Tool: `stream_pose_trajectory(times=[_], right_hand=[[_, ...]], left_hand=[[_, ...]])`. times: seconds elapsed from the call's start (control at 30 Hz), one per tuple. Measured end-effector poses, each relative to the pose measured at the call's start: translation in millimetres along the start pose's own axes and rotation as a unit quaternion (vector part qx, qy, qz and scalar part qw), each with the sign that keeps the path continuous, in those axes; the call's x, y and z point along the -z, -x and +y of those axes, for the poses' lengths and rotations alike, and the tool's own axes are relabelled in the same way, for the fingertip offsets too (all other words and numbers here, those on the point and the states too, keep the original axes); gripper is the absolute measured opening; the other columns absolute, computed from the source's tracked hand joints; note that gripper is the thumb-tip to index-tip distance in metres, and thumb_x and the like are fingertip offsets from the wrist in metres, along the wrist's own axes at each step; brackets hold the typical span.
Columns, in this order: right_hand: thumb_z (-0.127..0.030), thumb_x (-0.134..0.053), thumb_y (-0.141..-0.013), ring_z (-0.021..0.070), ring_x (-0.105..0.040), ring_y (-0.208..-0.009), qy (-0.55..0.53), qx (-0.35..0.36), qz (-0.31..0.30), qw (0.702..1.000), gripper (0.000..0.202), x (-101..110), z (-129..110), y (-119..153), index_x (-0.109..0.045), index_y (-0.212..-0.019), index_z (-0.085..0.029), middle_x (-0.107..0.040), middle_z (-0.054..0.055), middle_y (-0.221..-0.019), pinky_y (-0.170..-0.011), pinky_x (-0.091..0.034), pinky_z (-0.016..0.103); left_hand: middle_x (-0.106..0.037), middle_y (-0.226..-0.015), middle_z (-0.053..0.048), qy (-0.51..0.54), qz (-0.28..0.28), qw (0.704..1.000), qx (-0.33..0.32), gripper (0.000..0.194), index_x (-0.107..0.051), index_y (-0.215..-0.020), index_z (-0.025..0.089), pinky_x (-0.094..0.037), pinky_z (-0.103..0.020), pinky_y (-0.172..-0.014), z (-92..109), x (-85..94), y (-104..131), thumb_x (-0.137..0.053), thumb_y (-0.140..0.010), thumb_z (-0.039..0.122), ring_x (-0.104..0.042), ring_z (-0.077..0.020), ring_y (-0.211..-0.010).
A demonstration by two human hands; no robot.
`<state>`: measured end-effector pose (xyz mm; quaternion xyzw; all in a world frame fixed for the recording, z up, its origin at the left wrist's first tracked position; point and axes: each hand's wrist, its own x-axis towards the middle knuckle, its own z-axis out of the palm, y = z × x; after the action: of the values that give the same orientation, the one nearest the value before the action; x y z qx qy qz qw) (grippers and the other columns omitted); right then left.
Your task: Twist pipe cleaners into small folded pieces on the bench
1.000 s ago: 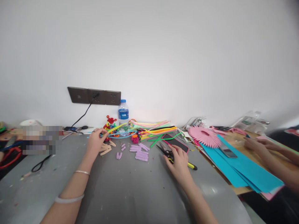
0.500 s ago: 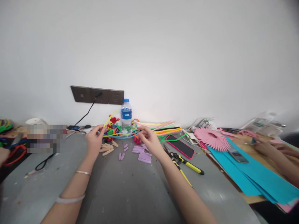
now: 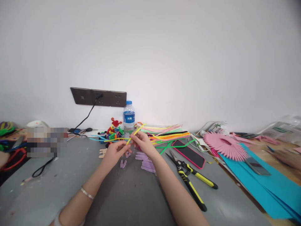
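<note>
- Holding a thin yellow pipe cleaner (image 3: 140,127) is what both hands do, near the far edge of the gray worktop (image 3: 117,194).
- Left hand (image 3: 115,153): the fingertips pinch its low end.
- Right hand (image 3: 144,143): the fingertips pinch it just above the left ones. Its top end sticks up past them.
- Bent lilac pieces (image 3: 148,165) lie by the right wrist, and tan pieces (image 3: 102,153) lie by the left hand.
- A big pile of bright pipe cleaners (image 3: 171,135) lies along the far edge.
- The water bottle (image 3: 129,117) with a blue cap stands up at the far edge, beside a little red figure (image 3: 115,122).
- Black and yellow snips (image 3: 184,179) lie open near the right edge, close to a phone in a pink case (image 3: 189,154).
- Past the right edge, a wooden table (image 3: 265,153) has a pink paper ring (image 3: 213,142), blue sheets (image 3: 256,185) and a gray phone (image 3: 257,165). Another person's hand (image 3: 285,157) is there too.
</note>
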<state>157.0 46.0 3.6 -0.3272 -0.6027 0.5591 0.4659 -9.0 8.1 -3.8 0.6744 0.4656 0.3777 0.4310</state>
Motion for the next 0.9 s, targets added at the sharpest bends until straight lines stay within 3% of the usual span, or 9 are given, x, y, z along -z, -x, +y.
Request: stream_pose_trajectory(times=[0.23, 0.33, 0.4, 0.5, 0.6, 0.7, 0.77, 0.83, 0.9], right_hand=[[-0.052, -0.063, -0.082, 0.0091, -0.049, -0.050, 0.004, -0.015, -0.039, 0.999, 0.035, 25, -2, 12, -0.062, -0.082, -0.017, -0.060, -0.001, -0.068, -0.050, -0.038, 0.023], [-0.054, -0.062, -0.083, 0.0110, -0.053, -0.053, -0.006, -0.021, -0.039, 0.999, 0.037, 30, -6, 15, -0.065, -0.083, -0.017, -0.063, 0.001, -0.067, -0.053, -0.041, 0.025], [-0.059, -0.059, -0.083, 0.0130, -0.054, -0.054, -0.021, -0.009, -0.005, 1.000, 0.042, 35, -9, 15, -0.065, -0.088, -0.018, -0.062, 0.001, -0.065, -0.054, -0.043, 0.026], [-0.062, -0.051, -0.085, 0.0145, -0.053, -0.056, -0.009, 0.051, 0.121, 0.991, 0.043, 50, -14, 12, -0.064, -0.088, -0.021, -0.060, 0.001, -0.066, -0.056, -0.045, 0.028], [-0.049, -0.051, -0.089, 0.0169, -0.058, -0.070, 0.117, 0.104, 0.187, 0.970, 0.031, 72, -19, 5, -0.062, -0.089, -0.020, -0.061, 0.002, -0.073, -0.068, -0.048, 0.031], [-0.034, -0.056, -0.085, 0.0215, -0.061, -0.092, 0.328, 0.082, 0.124, 0.933, 0.021, 89, -16, -9, -0.062, -0.097, -0.018, -0.066, 0.007, -0.096, -0.085, -0.046, 0.037], [-0.025, -0.062, -0.078, 0.0233, -0.057, -0.106, 0.449, 0.043, 0.063, 0.890, 0.030, 92, -8, -19, -0.061, -0.107, -0.017, -0.064, 0.010, -0.112, -0.095, -0.041, 0.039], [-0.019, -0.065, -0.073, 0.0245, -0.055, -0.112, 0.525, -0.022, 0.037, 0.850, 0.045, 90, 3, -28, -0.058, -0.117, -0.018, -0.062, 0.011, -0.119, -0.098, -0.038, 0.040], [-0.017, -0.067, -0.069, 0.0276, -0.055, -0.111, 0.546, -0.052, 0.035, 0.835, 0.048, 87, 12, -34, -0.059, -0.116, -0.017, -0.063, 0.012, -0.115, -0.097, -0.037, 0.043]], left_hand=[[-0.068, -0.077, -0.005, -0.102, 0.052, 0.992, -0.059, 0.033, -0.073, -0.083, 0.017, -0.045, -0.026, -0.064, -9, 0.7, -1, -0.052, -0.086, 0.044, -0.061, -0.0190, -0.072], [-0.063, -0.078, -0.005, -0.137, 0.036, 0.986, -0.087, 0.033, -0.074, -0.077, 0.018, -0.041, -0.025, -0.059, -8, -1.7, 0, -0.054, -0.086, 0.042, -0.056, -0.0161, -0.067], [-0.061, -0.078, -0.004, -0.138, 0.002, 0.987, -0.084, 0.033, -0.074, -0.078, 0.017, -0.038, -0.024, -0.058, -4, -3.1, 1, -0.054, -0.087, 0.041, -0.053, -0.0143, -0.064], [-0.062, -0.075, -0.002, -0.133, -0.085, 0.986, -0.047, 0.028, -0.075, -0.084, 0.017, -0.036, -0.024, -0.058, 2, -2.8, 5, -0.058, -0.084, 0.039, -0.050, -0.0129, -0.061], [-0.063, -0.071, 0.001, -0.117, -0.169, 0.979, -0.005, 0.028, -0.071, -0.096, 0.017, -0.035, -0.022, -0.058, 6, 0.6, 9, -0.066, -0.077, 0.037, -0.048, -0.0120, -0.060], [-0.064, -0.069, 0.003, -0.074, -0.236, 0.969, 0.022, 0.035, -0.067, -0.100, 0.017, -0.035, -0.021, -0.056, 9, 5.7, 12, -0.072, -0.072, 0.037, -0.047, -0.0113, -0.059], [-0.065, -0.066, 0.003, -0.053, -0.261, 0.963, 0.047, 0.031, -0.067, -0.092, 0.017, -0.035, -0.020, -0.055, 10, 9.7, 14, -0.074, -0.069, 0.035, -0.049, -0.0112, -0.058], [-0.065, -0.064, 0.002, -0.042, -0.277, 0.957, 0.080, 0.025, -0.067, -0.081, 0.016, -0.036, -0.020, -0.054, 10, 14.0, 17, -0.076, -0.066, 0.034, -0.053, -0.0119, -0.057], [-0.066, -0.063, 0.001, -0.032, -0.303, 0.946, 0.115, 0.024, -0.067, -0.074, 0.016, -0.039, -0.021, -0.054, 8, 18.2, 19, -0.077, -0.063, 0.035, -0.056, -0.0130, -0.058]])
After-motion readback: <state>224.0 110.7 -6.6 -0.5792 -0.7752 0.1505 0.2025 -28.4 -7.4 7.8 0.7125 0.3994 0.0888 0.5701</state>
